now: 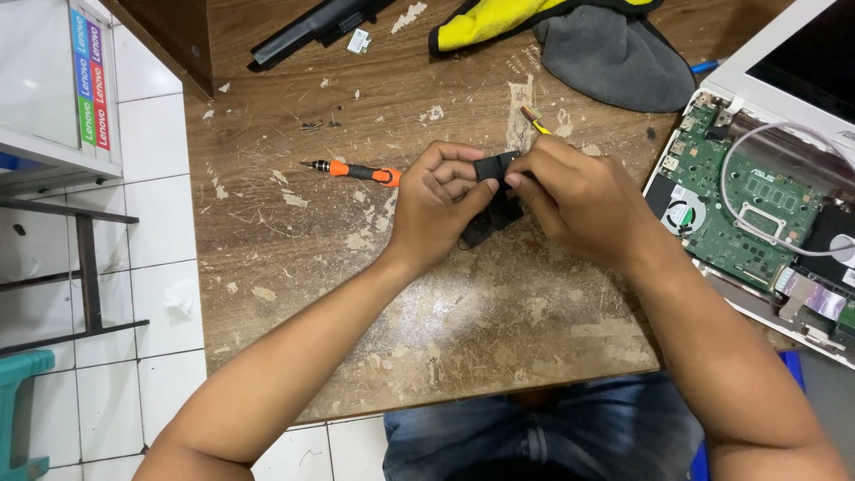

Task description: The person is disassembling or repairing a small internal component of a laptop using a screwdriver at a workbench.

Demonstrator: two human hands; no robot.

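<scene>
Both hands meet over the middle of the worn wooden desk (294,267), working on a small black part (492,191). The left hand (436,209) has its grip closed on the part's near left edge, thumb on top and fingers curled beneath. The right hand (579,200) pinches the upper end of the same part between thumb and forefinger, so both grips are shut on it. The part sits just above the desk surface, between the two hands, and much of it is hidden behind the fingers, so I cannot tell exactly what kind of piece it is.

Just to the left of the left hand lies a small screwdriver (352,170) with an orange and black handle, its tip pointing away to the left. Beyond the hands, at the far edge, rest a long black battery pack (307,27) and a yellow and grey cloth (570,36). A few tiny screws (312,126) lie loose near the battery pack. To the right stands an opened white laptop (757,205), its green circuit board bare and a white cable looped across it. A thin yellow-tipped tool (534,120) pokes out just above the right hand.
</scene>
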